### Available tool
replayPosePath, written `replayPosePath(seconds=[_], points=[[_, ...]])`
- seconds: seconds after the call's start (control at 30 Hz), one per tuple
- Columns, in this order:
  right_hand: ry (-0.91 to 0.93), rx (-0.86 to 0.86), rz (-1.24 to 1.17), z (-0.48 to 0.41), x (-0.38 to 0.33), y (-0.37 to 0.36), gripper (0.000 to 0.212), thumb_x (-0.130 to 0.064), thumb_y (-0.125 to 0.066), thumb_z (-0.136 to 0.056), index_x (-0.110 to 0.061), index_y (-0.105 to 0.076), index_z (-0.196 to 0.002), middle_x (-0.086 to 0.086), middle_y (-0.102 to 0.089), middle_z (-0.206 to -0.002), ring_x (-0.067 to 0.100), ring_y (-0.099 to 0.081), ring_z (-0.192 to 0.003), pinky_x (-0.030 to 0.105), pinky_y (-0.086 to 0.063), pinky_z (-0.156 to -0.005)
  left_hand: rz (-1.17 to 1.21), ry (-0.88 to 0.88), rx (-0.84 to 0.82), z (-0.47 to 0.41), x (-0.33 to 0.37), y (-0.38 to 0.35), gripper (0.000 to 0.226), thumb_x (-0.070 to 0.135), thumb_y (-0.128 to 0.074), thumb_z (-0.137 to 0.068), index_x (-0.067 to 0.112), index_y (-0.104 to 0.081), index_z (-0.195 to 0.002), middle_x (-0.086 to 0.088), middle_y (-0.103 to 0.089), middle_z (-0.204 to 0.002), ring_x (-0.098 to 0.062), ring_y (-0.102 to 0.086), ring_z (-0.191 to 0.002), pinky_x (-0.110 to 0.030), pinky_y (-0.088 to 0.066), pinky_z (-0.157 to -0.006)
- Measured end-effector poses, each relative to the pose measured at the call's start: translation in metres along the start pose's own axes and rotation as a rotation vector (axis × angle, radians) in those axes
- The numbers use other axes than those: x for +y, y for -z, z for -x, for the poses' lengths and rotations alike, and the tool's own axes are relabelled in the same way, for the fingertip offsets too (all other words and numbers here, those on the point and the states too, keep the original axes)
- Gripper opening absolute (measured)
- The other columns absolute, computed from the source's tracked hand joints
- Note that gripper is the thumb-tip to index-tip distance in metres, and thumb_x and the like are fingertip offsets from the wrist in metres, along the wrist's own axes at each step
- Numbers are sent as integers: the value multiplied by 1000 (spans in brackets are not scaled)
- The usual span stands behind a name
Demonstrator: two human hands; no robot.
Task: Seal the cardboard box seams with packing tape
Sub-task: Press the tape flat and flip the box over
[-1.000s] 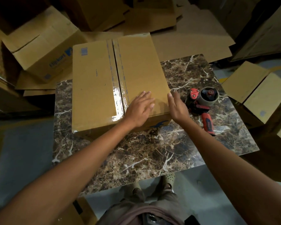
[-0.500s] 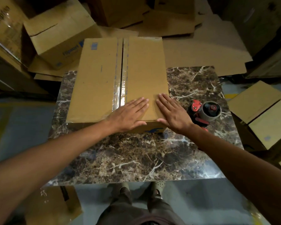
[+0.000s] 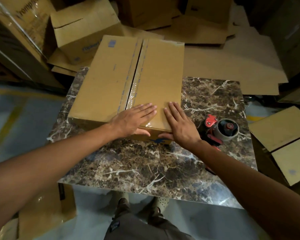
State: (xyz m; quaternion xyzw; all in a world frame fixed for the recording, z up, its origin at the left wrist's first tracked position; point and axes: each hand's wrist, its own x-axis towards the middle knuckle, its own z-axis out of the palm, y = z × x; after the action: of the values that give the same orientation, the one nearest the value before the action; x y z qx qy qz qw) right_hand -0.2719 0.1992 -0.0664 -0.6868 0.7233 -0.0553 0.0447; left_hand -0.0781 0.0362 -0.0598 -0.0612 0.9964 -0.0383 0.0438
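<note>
A closed cardboard box (image 3: 111, 78) lies flat on the marble table (image 3: 145, 167), its long centre seam (image 3: 134, 75) covered by glossy clear tape. My left hand (image 3: 133, 120) lies flat with straight fingers on the near end of the box, across the seam, thumb over the near edge. My right hand (image 3: 178, 123) presses flat on the right flap beside it, thumb down the box's front face. A red and grey tape dispenser (image 3: 218, 130) sits on the table just right of my right wrist, nobody holding it.
Several other cardboard boxes (image 3: 83, 30) and flattened sheets (image 3: 232, 63) crowd the floor behind and to the right of the table. More flat cardboard (image 3: 284, 141) lies at the right edge. My feet (image 3: 142, 201) stand at the table's near edge.
My right hand has moved from the box's right edge onto its top and now lies flat there. My head has shifted, so the box sits straighter in view. The dispenser has stayed put.
</note>
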Motion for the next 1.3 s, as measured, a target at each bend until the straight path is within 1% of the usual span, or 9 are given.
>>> replayPosePath(seconds=[0.1,0.2,0.27,0.33,0.47,0.63,0.8,1.0,1.3], points=[[-7,3,-64,0,0,1,103,-79,-36,-81,-7,-20,-153,15,-13,-163,28,-3,-151,45,-17,-117,21,19,0,0,1,2,92,69,-37,-89,8,-11,-153,-11,-10,-162,-23,-8,-150,-40,-19,-122],[-17,35,-146,2,-2,5,94,-75,-25,-89,-9,-17,-155,12,-7,-164,23,3,-151,40,-7,-121,35,34,-3,0,2,3,94,68,-42,-87,9,-12,-153,-10,-10,-162,-22,-8,-150,-40,-20,-122],[-10,42,-175,2,-3,6,87,-70,-25,-93,-10,-14,-156,11,-4,-165,21,7,-151,36,2,-119,46,42,-10,0,2,3,96,69,-45,-86,9,-12,-154,-10,-10,-162,-22,-7,-150,-40,-20,-122],[-3,37,-176,2,-2,7,84,-67,-26,-94,-11,-12,-156,10,-2,-165,20,9,-151,34,5,-118,47,47,-6,1,2,4,97,73,-39,-86,10,-12,-154,-10,-11,-162,-21,-7,-151,-40,-18,-122],[-7,17,-129,0,-4,8,91,-71,-25,-89,-8,-15,-155,15,-6,-164,25,5,-151,38,-5,-121,89,40,31,2,4,8,91,74,-23,-91,10,-15,-154,-10,-14,-162,-21,-10,-150,-42,-20,-121],[-43,-36,-108,0,-8,12,99,-77,-20,-83,-8,-13,-155,15,-6,-164,27,3,-151,44,-14,-122,109,41,61,3,5,9,81,66,-26,-95,10,-18,-153,-10,-18,-161,-21,-13,-150,-41,-21,-121],[-52,-55,-105,-1,-8,14,100,-78,-21,-83,-8,-12,-155,15,-5,-164,27,4,-151,43,-13,-121,124,35,89,2,3,7,81,66,-26,-95,10,-20,-153,-10,-22,-160,-22,-17,-149,-39,-21,-121],[-84,-85,-49,-2,-11,14,109,-81,-27,-77,-8,-9,-156,13,0,-164,26,6,-151,44,-17,-120,125,25,96,2,2,5,83,68,-27,-93,10,-21,-152,-10,-22,-160,-22,-19,-149,-38,-20,-121],[-139,-79,-72,-3,-12,12,105,-80,-36,-79,-14,-11,-156,7,-3,-165,21,5,-151,49,-28,-118,102,22,43,0,-1,6,85,68,-27,-91,9,-19,-152,-11,-18,-161,-23,-15,-149,-39,-20,-121]])
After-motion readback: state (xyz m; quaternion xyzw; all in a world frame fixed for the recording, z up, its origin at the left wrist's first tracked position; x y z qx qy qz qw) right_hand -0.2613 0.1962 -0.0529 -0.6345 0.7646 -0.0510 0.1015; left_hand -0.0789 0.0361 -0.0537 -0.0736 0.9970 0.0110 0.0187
